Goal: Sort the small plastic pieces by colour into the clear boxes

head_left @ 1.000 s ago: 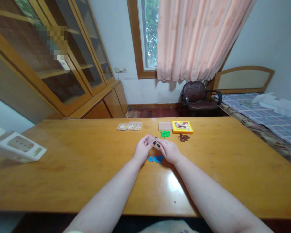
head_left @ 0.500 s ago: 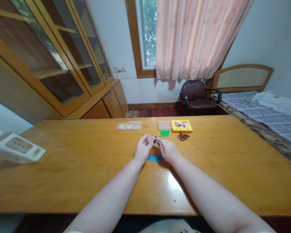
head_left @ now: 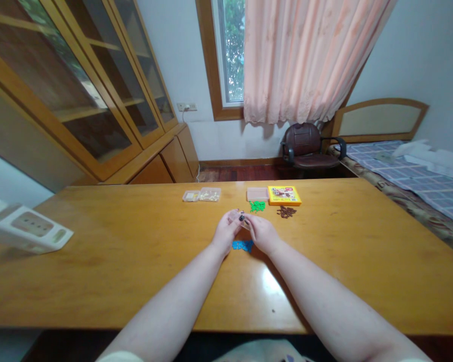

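Observation:
Above the middle of the table, my left hand [head_left: 225, 233] and my right hand [head_left: 263, 235] meet with fingers closed around a small clear plastic box [head_left: 233, 216]. Its lower part is mostly hidden by the fingers, and I cannot make out whether its lid is open. Just below the hands lies a pile of small blue pieces [head_left: 242, 245] on the wood. Beyond them are a heap of green pieces [head_left: 257, 206] and, to the right, a heap of brown pieces [head_left: 286, 211].
Behind the heaps, a clear plastic case [head_left: 257, 194] sits beside a yellow cardboard box [head_left: 284, 195]. Further left is another clear case [head_left: 210, 194] with pale pieces in it. A white device [head_left: 35, 229] stands at the left of the wooden table [head_left: 136, 261].
My fingers have drawn closer together, and the clear box has tipped lower between them. The heaps and boxes on the table lie as before, with a slight shift of the view.

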The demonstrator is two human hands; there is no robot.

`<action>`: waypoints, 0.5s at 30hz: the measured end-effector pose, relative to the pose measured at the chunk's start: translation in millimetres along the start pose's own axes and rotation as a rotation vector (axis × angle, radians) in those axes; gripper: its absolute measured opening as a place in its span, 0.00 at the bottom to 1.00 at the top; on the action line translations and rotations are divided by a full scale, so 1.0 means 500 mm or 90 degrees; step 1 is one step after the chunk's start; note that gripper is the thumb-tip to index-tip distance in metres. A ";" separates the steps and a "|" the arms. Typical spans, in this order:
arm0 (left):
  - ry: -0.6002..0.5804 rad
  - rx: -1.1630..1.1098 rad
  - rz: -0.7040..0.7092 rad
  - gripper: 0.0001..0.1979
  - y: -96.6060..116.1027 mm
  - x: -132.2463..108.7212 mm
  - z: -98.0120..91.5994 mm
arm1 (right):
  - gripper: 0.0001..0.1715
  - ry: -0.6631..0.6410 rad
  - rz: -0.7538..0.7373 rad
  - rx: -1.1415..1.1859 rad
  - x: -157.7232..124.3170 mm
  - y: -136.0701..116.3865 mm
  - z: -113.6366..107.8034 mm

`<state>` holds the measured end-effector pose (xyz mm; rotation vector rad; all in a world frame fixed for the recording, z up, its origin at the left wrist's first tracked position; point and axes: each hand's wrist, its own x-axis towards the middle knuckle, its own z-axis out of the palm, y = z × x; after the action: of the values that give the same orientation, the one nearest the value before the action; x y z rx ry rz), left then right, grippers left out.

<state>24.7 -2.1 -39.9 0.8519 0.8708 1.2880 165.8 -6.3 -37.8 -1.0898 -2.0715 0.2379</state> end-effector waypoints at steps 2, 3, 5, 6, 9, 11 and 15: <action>0.010 0.002 0.005 0.28 0.002 0.002 -0.001 | 0.20 0.004 0.006 0.000 -0.001 -0.003 0.000; 0.012 0.008 0.010 0.28 0.002 0.003 -0.002 | 0.20 0.006 0.011 0.001 -0.001 -0.004 0.000; 0.010 0.020 0.018 0.27 0.002 0.007 -0.004 | 0.20 0.010 0.019 0.001 -0.002 -0.008 0.001; 0.009 0.026 0.023 0.27 0.002 0.008 -0.005 | 0.20 0.010 0.022 0.001 -0.002 -0.009 0.001; 0.005 0.044 0.040 0.27 0.001 0.010 -0.008 | 0.20 0.013 0.022 0.002 -0.002 -0.012 0.001; 0.005 0.051 0.051 0.27 0.003 0.009 -0.008 | 0.20 0.018 0.019 0.001 -0.003 -0.014 0.001; 0.006 0.052 0.063 0.27 0.007 0.007 -0.005 | 0.20 0.034 0.014 -0.004 -0.004 -0.015 0.003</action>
<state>21.3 2.0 -38.3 0.9642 0.9035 1.3510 161.0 -12.3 -36.4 -1.1112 -2.0145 0.2115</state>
